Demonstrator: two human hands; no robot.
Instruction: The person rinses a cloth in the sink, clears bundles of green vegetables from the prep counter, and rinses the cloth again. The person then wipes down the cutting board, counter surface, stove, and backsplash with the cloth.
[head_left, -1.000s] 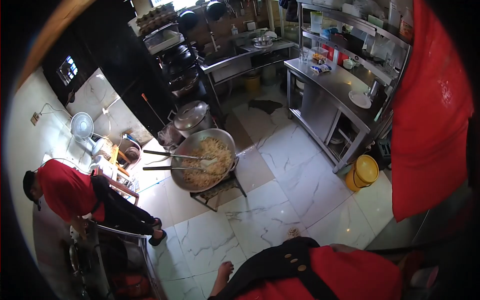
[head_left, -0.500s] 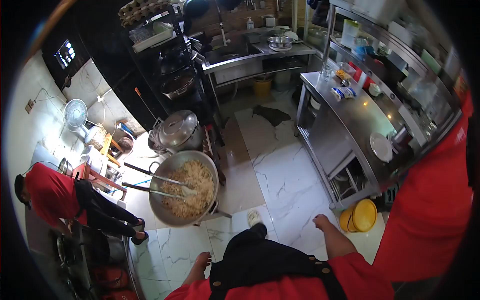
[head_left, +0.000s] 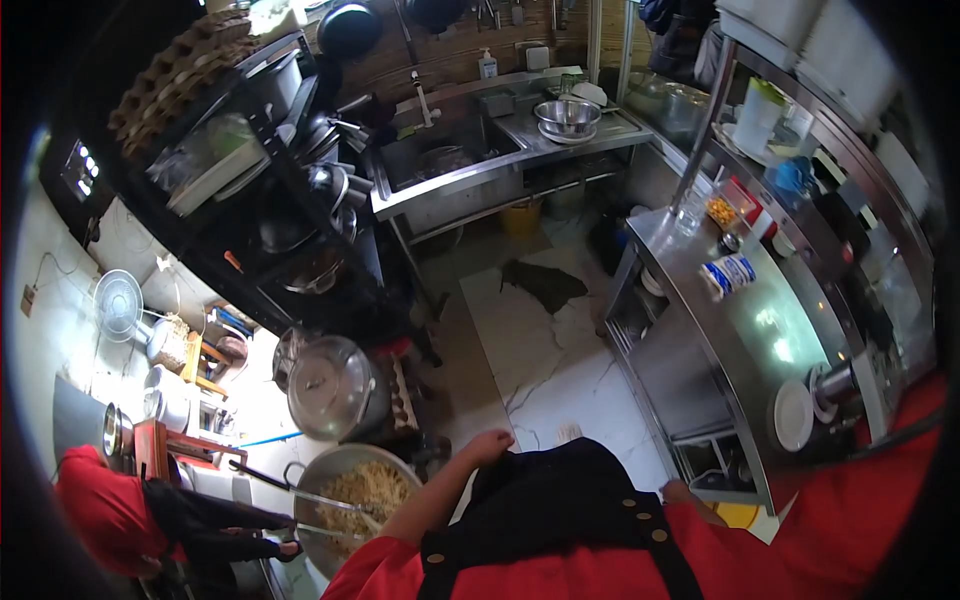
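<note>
My left hand [head_left: 490, 446] is in front of my black apron [head_left: 545, 490], right of the wide pan [head_left: 400, 462] of fried noodles or rice [head_left: 365, 492]. It holds nothing, its fingers loosely bent and not pressed together. My right hand [head_left: 677, 492] shows small at my right side, near the lower end of the steel counter [head_left: 700, 340]; its fingers are too unclear to read. Tongs or long-handled utensils [head_left: 300, 492] lie across the pan, and a lidded pot [head_left: 330, 388] stands behind it.
A sink [head_left: 445, 155] and a metal bowl [head_left: 567, 118] are ahead. A dark cloth [head_left: 545, 285] lies on the tiled floor. The counter holds a blue-and-white packet [head_left: 728, 275] and a white plate [head_left: 793, 415]. A co-worker in red [head_left: 110, 510] bends at the lower left.
The view has moved forward toward the sink. The pan and co-worker have shifted down and left in view, and my left hand has swung up in front of the apron.
</note>
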